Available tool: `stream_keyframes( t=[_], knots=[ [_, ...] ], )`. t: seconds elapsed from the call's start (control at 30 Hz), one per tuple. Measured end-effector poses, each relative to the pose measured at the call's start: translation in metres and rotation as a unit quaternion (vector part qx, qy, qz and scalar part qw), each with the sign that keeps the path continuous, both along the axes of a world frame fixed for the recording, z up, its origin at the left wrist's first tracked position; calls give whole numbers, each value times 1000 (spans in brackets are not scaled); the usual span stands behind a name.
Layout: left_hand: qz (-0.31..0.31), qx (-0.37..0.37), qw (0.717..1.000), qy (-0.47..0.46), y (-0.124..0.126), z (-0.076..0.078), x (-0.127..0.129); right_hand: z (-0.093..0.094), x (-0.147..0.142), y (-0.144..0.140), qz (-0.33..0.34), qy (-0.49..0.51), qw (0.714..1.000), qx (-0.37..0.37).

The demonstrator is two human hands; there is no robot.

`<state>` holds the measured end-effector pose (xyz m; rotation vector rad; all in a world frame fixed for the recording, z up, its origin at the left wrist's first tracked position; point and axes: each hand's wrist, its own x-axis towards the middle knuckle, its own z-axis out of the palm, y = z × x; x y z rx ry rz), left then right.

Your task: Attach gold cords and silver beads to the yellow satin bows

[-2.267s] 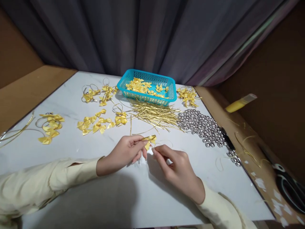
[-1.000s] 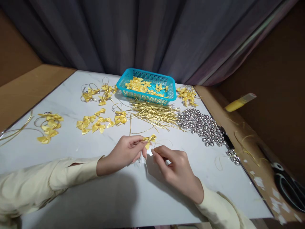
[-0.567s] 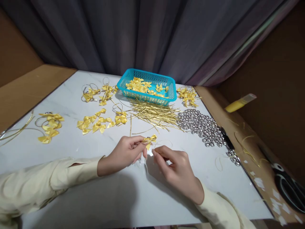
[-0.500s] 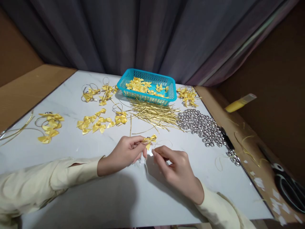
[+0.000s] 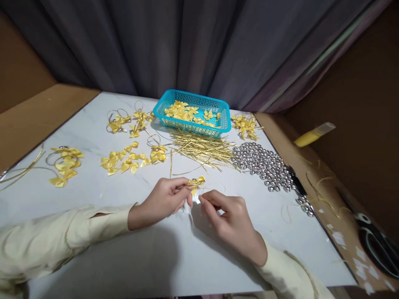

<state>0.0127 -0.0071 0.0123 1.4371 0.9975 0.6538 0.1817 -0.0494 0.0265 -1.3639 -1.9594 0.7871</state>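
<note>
Yellow ribbon bow (image 5: 196, 182) pinched in left hand (image 5: 164, 200), wings lying left-right; right hand (image 5: 229, 222) just beside, fingertips pinched on small white scrap (image 5: 196, 199) below bow.

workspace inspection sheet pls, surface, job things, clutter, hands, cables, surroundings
surface: white tabletop, brown board along its right edge.
job's things: yellow ribbon bow pinched in the left hand; a small white scrap lies by the fingertips.
clutter: blue basket of bows, loose bows, gold wire ties, silver bells, scissors, yellow tube.
grippers: left hand shut in a pinch grip on the bow; right hand fingertips close by the bow, contact unclear.
cables: nothing seen.
surroundings: dark curtain behind the table.
</note>
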Motion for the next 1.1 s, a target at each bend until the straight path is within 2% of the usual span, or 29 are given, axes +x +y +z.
stream_keyframes(
  t=[0.57, 1.1],
  knots=[
    [-4, 26, 1000, -1, 1, -1, 0, -3, -1, 0, -1, -2, 1000, 12],
    [-10, 14, 1000, 3, 0, -1, -1, -1, -1, 2, 1, -11, 1000, 1]
  ],
)
